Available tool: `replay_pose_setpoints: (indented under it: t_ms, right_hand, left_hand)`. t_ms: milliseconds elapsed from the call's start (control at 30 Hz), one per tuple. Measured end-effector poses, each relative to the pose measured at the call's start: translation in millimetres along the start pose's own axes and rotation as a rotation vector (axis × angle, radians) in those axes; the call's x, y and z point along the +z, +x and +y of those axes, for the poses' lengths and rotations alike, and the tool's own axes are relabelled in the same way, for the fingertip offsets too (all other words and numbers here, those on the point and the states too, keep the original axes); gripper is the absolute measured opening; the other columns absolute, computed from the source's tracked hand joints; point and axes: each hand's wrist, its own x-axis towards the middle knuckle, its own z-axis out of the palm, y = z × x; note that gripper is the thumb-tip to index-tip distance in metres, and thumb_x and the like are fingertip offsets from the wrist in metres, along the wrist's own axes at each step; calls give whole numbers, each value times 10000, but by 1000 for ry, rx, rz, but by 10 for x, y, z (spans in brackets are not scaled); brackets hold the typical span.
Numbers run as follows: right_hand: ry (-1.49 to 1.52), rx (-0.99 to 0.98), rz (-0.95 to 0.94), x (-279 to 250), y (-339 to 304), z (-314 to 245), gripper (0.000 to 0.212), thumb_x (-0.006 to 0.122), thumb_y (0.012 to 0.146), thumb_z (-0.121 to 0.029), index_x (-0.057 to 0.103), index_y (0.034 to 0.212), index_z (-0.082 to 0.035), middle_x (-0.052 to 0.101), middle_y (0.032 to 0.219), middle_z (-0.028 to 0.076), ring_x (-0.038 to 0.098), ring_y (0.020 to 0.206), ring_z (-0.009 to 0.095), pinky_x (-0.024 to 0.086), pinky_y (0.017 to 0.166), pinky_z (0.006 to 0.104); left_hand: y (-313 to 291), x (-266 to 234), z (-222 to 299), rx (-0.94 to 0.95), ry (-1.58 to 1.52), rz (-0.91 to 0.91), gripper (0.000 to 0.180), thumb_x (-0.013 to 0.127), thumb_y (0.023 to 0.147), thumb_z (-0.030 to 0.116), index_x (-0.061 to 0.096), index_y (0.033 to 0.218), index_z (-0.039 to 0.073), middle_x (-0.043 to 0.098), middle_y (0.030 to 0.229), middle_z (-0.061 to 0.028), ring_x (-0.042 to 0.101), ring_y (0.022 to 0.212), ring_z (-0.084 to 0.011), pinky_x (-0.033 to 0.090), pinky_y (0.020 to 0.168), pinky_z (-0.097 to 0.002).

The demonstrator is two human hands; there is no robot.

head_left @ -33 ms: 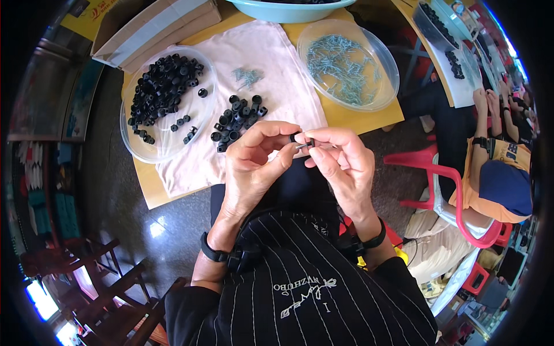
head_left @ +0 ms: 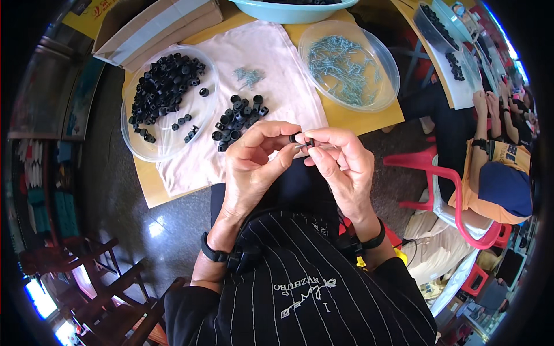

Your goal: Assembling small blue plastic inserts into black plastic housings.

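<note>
My left hand and my right hand meet fingertip to fingertip over my lap, near the table's front edge. Pinched in the left fingers is a small black plastic cap, mostly covered by them. Between thumb and index finger, the right hand grips another small black plastic piece. A thin silvery screw shows between the two sets of fingertips; which hand bears it I cannot tell. Just beyond my left hand lies a loose pile of black caps on the pale pink cloth.
A clear round tray of black parts stands at the left, a clear tub of screws at the right. Some screws lie on the cloth. Farther back are a cardboard box and a blue basin. A red chair and other people are rightward.
</note>
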Motion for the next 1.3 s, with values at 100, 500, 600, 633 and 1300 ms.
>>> replay_pose_setpoints:
  t_ms: [100,500,600,633,1300]
  right_hand:
    - [95,60,9,47,-6,-53,221,583,937,-74,560,1129,33,657,1039,129,667,869,153,553,723,250]
    - [439,258,-13,80,-12,-82,220,556,958,-114,551,1147,-2,652,1013,97,634,893,134,525,650,237]
    - [330,211,-18,123,-5,-97,229,540,968,-164,542,1110,15,630,968,137,598,845,144,535,613,251]
    - [379,207,-55,105,2,-87,217,569,952,-116,554,1135,0,654,1006,99,630,899,130,524,660,236]
    - [117,93,11,248,133,-106,196,595,922,-49,591,1098,36,676,958,113,690,853,163,565,724,258]
  left_hand:
    - [-32,-23,-3,100,38,-3,293,641,856,-59,598,1145,-42,585,1087,-76,611,963,-137,497,886,-268]
    - [-137,-87,20,192,14,-13,256,654,843,-63,623,1094,-19,588,1067,-77,594,953,-130,494,884,-277]
    - [-148,-148,17,126,-40,-5,255,658,843,-57,622,1093,-19,598,1066,-86,600,965,-140,490,897,-284]
    - [-151,-149,30,125,-80,-5,249,658,849,-45,619,1094,-22,608,1074,-86,606,977,-145,495,893,-286]
    - [-118,-245,-22,40,-251,50,247,635,874,24,585,1115,-2,645,1049,-118,644,880,-166,528,827,-311]
